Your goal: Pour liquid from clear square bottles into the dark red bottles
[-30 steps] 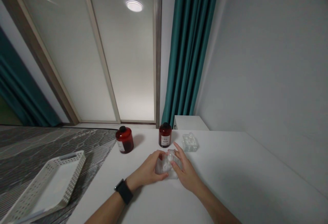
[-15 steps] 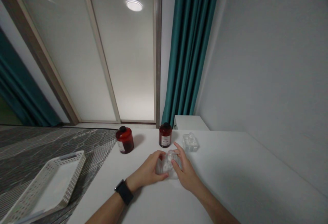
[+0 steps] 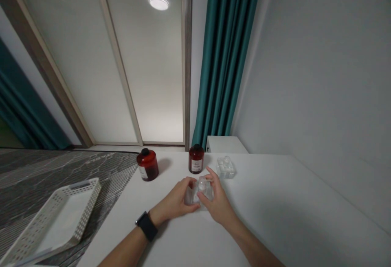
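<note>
A clear, see-through container (image 3: 195, 195) sits on the white table (image 3: 189, 238) in front of me, with a rounded clear knob-like part on top. My left hand (image 3: 181, 198) curls around its left side, thumb along the near edge. On the other side, my right hand (image 3: 217, 200) holds it, the thumb over the top and the fingers at the far right. Parts of the container are hidden by both hands. Just beyond them stands a dark red bottle (image 3: 196, 165) with a white label. A similar clear container (image 3: 226, 169) lies to its right.
Another red bottle (image 3: 148, 167) with a black cap stands near the table's left edge. Lower left, beside the table, is a white perforated basket (image 3: 87, 214). A small white cabinet (image 3: 227, 144) and a teal curtain (image 3: 224, 75) are behind the table.
My right thumb has moved a little left across the top of the clear container. The left hand keeps its grip, and the whole view has shifted slightly.
</note>
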The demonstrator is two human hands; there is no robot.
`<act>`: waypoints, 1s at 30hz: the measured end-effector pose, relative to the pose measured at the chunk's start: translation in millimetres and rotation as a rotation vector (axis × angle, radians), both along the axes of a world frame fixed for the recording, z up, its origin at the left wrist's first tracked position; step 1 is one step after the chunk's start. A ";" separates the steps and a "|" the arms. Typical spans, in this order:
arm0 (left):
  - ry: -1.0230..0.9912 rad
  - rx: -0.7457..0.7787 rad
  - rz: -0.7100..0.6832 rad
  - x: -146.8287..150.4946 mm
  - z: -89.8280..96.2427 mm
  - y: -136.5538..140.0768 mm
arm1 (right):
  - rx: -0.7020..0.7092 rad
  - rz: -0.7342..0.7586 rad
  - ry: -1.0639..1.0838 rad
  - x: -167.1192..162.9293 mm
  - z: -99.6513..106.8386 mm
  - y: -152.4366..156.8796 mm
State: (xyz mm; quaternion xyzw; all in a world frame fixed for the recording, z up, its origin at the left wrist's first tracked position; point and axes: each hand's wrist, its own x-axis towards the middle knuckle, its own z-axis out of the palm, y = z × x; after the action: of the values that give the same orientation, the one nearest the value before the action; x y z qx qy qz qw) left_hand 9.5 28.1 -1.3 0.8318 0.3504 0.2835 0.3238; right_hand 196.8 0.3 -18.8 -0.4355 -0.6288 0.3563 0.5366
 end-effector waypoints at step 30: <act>-0.012 -0.015 -0.015 -1.2 -1.1 0.6 | 0.029 -0.069 0.059 -1.4 -4.4 3.5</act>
State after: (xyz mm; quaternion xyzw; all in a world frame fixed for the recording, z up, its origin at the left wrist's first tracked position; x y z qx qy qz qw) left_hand 8.3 28.7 -2.4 0.8302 0.3443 0.2836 0.3343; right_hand 195.4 3.7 -23.1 -0.4384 -0.6024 0.3414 0.5730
